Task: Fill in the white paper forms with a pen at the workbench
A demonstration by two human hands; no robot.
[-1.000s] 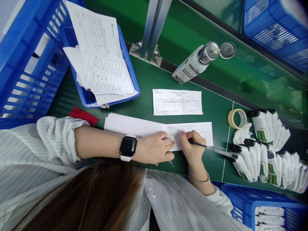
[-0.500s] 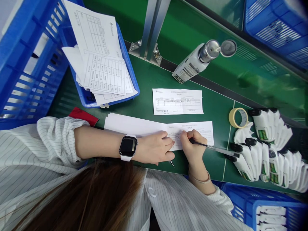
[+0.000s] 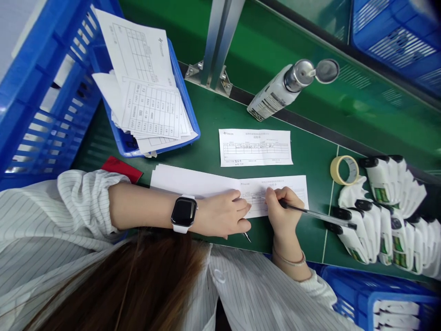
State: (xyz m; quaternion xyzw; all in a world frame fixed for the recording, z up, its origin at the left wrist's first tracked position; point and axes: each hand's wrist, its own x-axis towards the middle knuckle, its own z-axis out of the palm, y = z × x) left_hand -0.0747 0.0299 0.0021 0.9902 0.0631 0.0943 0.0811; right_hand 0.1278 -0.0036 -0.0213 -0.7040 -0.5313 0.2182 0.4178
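Note:
My right hand point(image 3: 284, 209) is closed round a clear pen point(image 3: 319, 215), its tip on a printed form point(image 3: 292, 184) with a table. Flat over the form's left part lies my left hand point(image 3: 223, 214), palm down, fingers a little bent and apart, holding nothing. Blank white sheets point(image 3: 193, 179) extend to the left, partly under that hand. A dark pointed tip point(image 3: 247, 237) pokes out below my left fingers; the rest of it is hidden. Above them, a second form point(image 3: 255, 148) with handwriting lies flat on the green table point(image 3: 203, 105).
A blue tray point(image 3: 188, 115) of papers stands upper left beside a large blue crate point(image 3: 20, 92). A red item point(image 3: 122, 169) lies below it. Behind are a bottle point(image 3: 275, 94) and a metal post point(image 3: 220, 41). Tape point(image 3: 344, 170) and several white devices point(image 3: 370, 230) stand right.
My right hand with the pen has moved slightly right along the form, and there is more dark handwriting left of it. The left hand stays about where it was.

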